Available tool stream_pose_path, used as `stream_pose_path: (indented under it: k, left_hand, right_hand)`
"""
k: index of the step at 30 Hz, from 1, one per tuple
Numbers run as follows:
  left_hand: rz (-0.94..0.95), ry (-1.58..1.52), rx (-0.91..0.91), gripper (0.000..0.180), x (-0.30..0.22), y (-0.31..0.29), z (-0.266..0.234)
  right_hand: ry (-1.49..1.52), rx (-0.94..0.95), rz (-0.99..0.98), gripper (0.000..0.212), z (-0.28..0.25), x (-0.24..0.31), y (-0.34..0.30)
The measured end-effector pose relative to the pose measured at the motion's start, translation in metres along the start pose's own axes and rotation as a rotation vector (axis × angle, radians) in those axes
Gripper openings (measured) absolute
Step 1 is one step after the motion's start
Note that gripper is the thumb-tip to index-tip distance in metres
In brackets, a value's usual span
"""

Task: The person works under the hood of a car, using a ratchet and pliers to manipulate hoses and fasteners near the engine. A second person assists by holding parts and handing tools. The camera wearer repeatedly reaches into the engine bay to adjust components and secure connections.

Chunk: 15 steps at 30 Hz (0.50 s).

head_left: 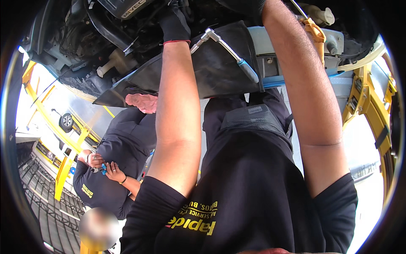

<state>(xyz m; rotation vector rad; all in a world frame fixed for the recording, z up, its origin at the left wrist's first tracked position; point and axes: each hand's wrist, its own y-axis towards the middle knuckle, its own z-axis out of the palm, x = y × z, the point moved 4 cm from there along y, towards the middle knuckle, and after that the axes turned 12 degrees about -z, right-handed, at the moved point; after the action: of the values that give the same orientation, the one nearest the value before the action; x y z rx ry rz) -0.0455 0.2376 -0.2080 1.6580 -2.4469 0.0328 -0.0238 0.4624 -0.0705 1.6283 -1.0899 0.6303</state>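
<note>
Both left grip and right grip reached into the engine bay.
How open, or holding what, I couldn't tell; a ratchet lay just right of the left grip, on a black cover.

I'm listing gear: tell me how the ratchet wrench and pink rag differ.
The ratchet wrench is silver with a blue handle; the pink rag is plain pink. The wrench is long and slim, the rag crumpled. The wrench shows right of the left forearm, the rag left. Both show by the black cover.
</note>
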Motion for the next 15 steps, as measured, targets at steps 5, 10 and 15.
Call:
stream_pose_path:
  k: [5, 10, 15]
  left_hand:
    - [-0.014, -0.059, -0.001, 0.035, -0.01, 0.003, -0.01]
    - [-0.038, -0.087, -0.005, 0.034, -0.016, 0.011, -0.015]
    - [-0.03, -0.103, 0.0, 0.034, -0.024, 0.024, -0.016]
  right_hand:
    - [-0.054, 0.129, 0.218, 0.021, 0.01, -0.017, -0.012]
    - [1.098, -0.295, 0.581, 0.028, 0.036, -0.034, -0.039]
    - [1.364, -0.627, 0.92, 0.024, 0.062, -0.05, -0.068]
